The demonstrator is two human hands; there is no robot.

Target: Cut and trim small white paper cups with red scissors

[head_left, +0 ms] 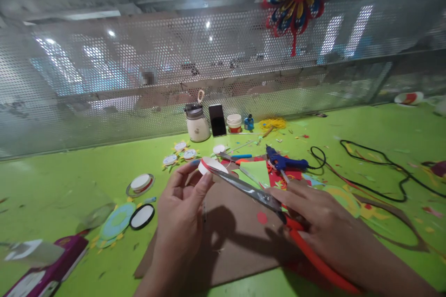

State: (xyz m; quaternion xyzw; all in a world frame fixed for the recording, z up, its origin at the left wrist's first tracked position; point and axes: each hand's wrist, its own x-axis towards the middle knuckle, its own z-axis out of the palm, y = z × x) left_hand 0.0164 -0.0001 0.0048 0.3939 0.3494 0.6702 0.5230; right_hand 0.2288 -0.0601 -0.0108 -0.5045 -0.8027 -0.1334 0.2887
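Note:
Pinched between the thumb and fingers of my left hand (186, 199) is a white paper disc (216, 165) with a red strip along its edge. My right hand (313, 213) grips a pair of scissors (256, 193) by the red handles. The blades point left, and their tips meet the disc's edge beside my left thumb. Whether the blades are parted there is too fine to tell. Below both hands lies a brown cardboard sheet (237, 250) with a small red paper circle (262, 218) on it.
A blue glue gun (284, 161) with a black cord lies beyond my right hand, near green paper (256, 171). Left are a black-rimmed disc (142, 216) and a purple box (52, 269). A jug (197, 124), a phone (218, 120) and a tub (234, 123) stand by the mesh partition (156, 55).

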